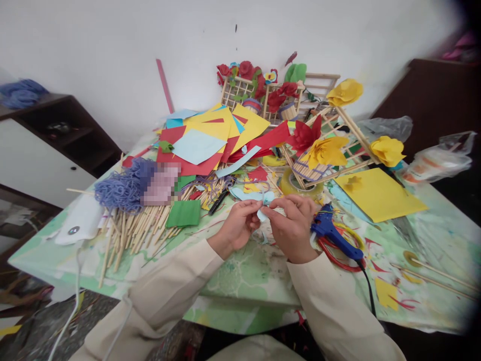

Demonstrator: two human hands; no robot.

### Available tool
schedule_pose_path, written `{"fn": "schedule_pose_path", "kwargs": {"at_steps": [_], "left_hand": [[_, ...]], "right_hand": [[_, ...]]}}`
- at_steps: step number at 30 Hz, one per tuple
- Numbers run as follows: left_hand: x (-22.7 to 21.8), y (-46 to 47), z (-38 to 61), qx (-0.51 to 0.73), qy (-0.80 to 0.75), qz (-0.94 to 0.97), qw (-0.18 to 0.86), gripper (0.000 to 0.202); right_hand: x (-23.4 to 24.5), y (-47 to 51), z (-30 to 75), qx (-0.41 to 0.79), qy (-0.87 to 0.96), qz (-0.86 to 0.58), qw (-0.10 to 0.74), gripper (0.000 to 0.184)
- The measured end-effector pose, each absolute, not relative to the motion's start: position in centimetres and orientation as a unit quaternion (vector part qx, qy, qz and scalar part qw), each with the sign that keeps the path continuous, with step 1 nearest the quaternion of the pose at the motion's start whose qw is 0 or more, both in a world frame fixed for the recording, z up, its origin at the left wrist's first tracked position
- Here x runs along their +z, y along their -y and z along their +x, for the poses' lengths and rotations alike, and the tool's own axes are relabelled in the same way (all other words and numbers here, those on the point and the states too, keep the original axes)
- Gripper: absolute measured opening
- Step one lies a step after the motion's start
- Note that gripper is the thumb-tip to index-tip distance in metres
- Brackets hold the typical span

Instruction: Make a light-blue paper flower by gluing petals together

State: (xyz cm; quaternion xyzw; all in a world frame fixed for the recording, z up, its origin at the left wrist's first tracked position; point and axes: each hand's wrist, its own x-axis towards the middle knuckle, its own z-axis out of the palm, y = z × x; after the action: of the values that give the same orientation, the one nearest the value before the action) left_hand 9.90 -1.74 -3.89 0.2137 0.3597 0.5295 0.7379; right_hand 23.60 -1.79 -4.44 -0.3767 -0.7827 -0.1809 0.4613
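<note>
Between my two hands is a small light-blue paper piece (268, 198), curled at the top with a petal-like end hanging below. My left hand (240, 223) pinches its left side with thumb and forefinger. From the right, my right hand (293, 225) has its fingertips closed on the same piece. More light-blue paper lies on the table just behind the fingers. A blue glue gun (334, 230) rests beside my right hand, its black cord running toward the table's front edge. A roll of clear tape (300, 183) lies behind that hand.
Wooden sticks (131, 230), purple yarn (120, 185) and a green paper square (184, 214) lie to the left. Coloured sheets (201, 145) are piled behind. Stick frames with red and yellow paper flowers (326, 152) stand at the back right, near a yellow sheet (381, 195).
</note>
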Motion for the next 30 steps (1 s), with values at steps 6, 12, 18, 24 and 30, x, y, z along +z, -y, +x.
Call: {"fn": "schedule_pose_path", "kwargs": {"at_steps": [6, 12, 18, 24, 30], "left_hand": [[-3.83, 1.87, 9.95, 0.532, -0.338, 0.201, 0.75, 0.027], [-3.76, 1.88, 10.0, 0.533, -0.329, 0.185, 0.757, 0.027], [-3.55, 2.17, 10.17, 0.539, -0.309, 0.207, 0.756, 0.026], [-3.48, 2.4, 10.33, 0.546, -0.303, 0.227, 0.747, 0.026], [-3.71, 2.32, 10.41, 0.549, -0.319, 0.227, 0.739, 0.025]], "right_hand": [[-4.37, 1.86, 23.75, -0.179, 0.783, -0.376, 0.461, 0.019], [-4.41, 1.86, 23.75, -0.182, 0.776, -0.364, 0.482, 0.018], [-3.94, 1.92, 23.73, -0.221, 0.748, -0.373, 0.502, 0.016], [-3.73, 2.02, 23.74, -0.232, 0.733, -0.375, 0.518, 0.018], [-4.02, 1.94, 23.83, -0.23, 0.745, -0.374, 0.502, 0.019]]}}
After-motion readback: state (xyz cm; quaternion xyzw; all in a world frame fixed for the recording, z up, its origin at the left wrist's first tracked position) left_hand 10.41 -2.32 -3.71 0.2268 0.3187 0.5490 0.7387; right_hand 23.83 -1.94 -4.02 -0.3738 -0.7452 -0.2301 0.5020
